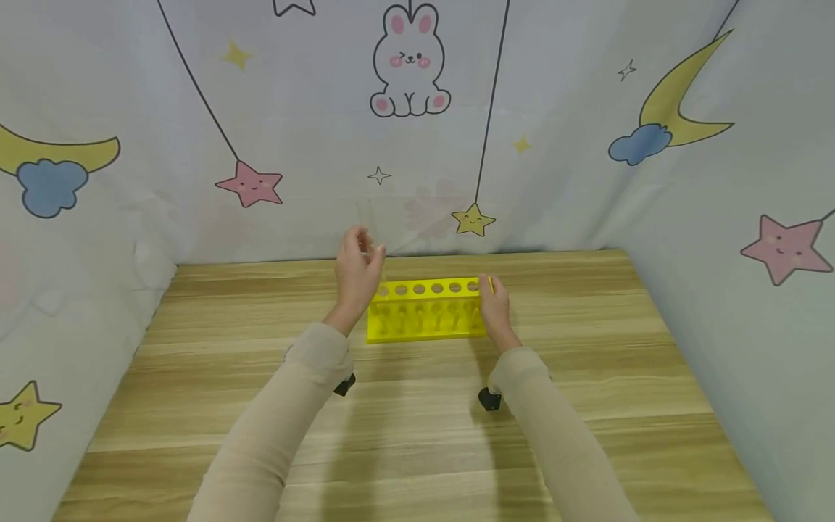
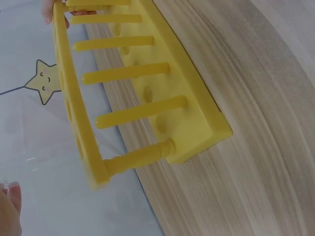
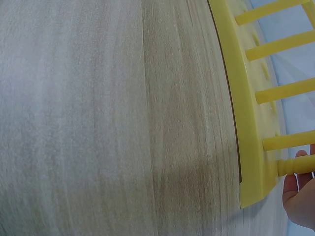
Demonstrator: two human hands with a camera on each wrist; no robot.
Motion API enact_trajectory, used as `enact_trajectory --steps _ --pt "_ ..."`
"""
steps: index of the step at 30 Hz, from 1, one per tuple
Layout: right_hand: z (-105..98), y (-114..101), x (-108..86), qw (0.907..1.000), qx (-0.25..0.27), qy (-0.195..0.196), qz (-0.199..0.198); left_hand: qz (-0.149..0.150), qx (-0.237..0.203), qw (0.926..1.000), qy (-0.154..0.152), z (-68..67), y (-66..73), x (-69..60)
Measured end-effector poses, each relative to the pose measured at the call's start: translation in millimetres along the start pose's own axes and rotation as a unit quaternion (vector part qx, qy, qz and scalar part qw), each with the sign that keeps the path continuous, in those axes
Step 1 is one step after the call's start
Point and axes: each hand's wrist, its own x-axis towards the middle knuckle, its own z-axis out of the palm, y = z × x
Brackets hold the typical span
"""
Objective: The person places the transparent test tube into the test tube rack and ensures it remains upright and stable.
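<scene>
Yellow, likely light and stiff, the rack [image 1: 427,297] steadies best by its end, where our right hand [image 1: 497,312] grips; our left hand [image 1: 359,272] pinches the tube [image 1: 365,214], probably fragile.

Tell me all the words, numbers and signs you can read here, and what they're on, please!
None: no words, labels, brands or numbers can be read in any view.
The yellow rack shows no writing.
The clear tube in the left hand is too faint to tell if it has marks.
The cloth shows only pictures, like the bunny, with no letters.
</scene>
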Motion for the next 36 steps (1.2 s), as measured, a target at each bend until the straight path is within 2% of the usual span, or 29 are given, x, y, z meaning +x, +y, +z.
enact_trajectory --steps 17,36 --pt "0.8 -1.4 0.0 1.0 -0.003 0.003 0.002 -0.009 0.019 0.9997 -0.013 2.6 -4.1 -4.9" --pt "0.3 -0.3 -0.6 1.0 -0.007 0.006 -0.001 -0.009 0.012 0.9996 -0.024 4.9 -7.9 -11.7"
